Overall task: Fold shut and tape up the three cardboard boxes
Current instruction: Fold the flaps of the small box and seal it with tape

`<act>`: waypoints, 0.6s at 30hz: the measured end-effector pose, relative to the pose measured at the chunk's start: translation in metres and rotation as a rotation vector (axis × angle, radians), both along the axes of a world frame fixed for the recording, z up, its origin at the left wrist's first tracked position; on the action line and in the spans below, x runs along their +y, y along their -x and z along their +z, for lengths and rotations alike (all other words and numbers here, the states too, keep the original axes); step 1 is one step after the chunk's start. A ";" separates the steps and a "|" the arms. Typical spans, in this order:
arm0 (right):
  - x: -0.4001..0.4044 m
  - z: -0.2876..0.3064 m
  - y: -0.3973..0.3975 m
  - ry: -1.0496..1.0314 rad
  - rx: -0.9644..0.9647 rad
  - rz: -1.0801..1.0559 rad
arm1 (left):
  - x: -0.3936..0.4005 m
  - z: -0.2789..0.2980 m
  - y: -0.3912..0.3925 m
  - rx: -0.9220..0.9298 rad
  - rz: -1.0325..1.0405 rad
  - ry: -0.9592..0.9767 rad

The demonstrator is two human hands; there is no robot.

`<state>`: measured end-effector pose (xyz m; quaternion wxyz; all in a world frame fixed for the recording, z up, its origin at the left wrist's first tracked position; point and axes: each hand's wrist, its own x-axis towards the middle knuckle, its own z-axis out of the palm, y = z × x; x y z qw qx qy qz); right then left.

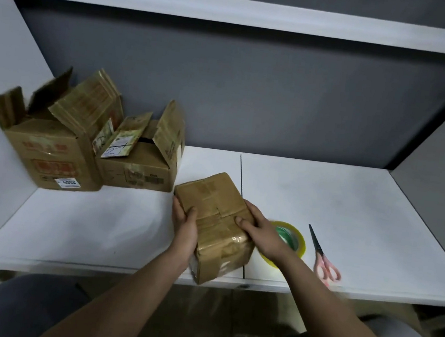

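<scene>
A small cardboard box [214,195] with its flaps folded down sits near the table's front edge, between my hands. My left hand [184,226] grips its left side, thumb on top. My right hand [260,231] holds its right side, thumb pressed on the top flaps. Glossy tape covers the box's near end. Two more cardboard boxes stand at the left with flaps open: a tall box [53,150] and a lower box [140,168]. A roll of clear tape [295,237] lies just right of my right hand, partly hidden by my wrist.
Pink-handled scissors [323,257] lie on the white table [349,209] to the right of the tape roll. Grey partition walls close in the back and both sides, with a white shelf overhead. A dark seam runs across the tabletop behind the small box.
</scene>
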<state>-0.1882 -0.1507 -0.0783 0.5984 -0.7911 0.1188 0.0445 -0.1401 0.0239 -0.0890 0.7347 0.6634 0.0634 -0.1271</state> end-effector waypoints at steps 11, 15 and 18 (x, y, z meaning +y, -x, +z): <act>0.016 -0.008 0.004 -0.115 -0.049 -0.095 | 0.001 -0.001 -0.047 -0.013 -0.208 -0.327; 0.008 -0.005 0.009 -0.097 -0.018 -0.104 | 0.007 0.017 -0.051 -0.106 -0.203 -0.538; -0.023 -0.004 0.023 -0.017 0.007 -0.293 | -0.006 0.040 -0.027 -0.692 -0.085 -0.807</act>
